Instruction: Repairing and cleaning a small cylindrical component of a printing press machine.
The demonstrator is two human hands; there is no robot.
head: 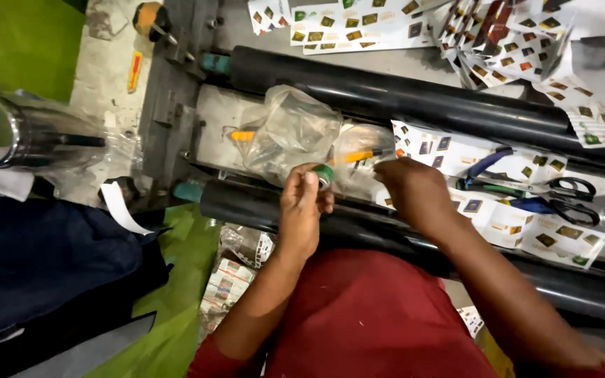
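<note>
Tape, a small green roll [323,175], sits pinched at the fingertips of my left hand [301,210], held up just in front of the crumpled clear plastic bag [292,129]. It is round, with a pale core showing at its middle, and only its top half peeks out above my fingers. My left grip is narrow and closed on the roll. My right hand [414,192] hovers close beside it, knuckles up, fingertips turned toward the roll; from this angle I cannot tell whether that grip holds anything or is just curled.

Both hands hang over the bench [218,112], a grey metal machine bed crossed by two long black rollers [414,98], one beyond my hands and one under my wrists. On the printed label sheet [526,224] to my right lie two pairs of scissors [561,189], blue and black handled. More printed sheets [358,24] lie scattered at the far side. An orange-handled tool [362,155] shows through the plastic bag. At the far left stands one shiny steel cylinder [22,129], and one screwdriver with an orange handle [150,17] rests near the top edge.
</note>
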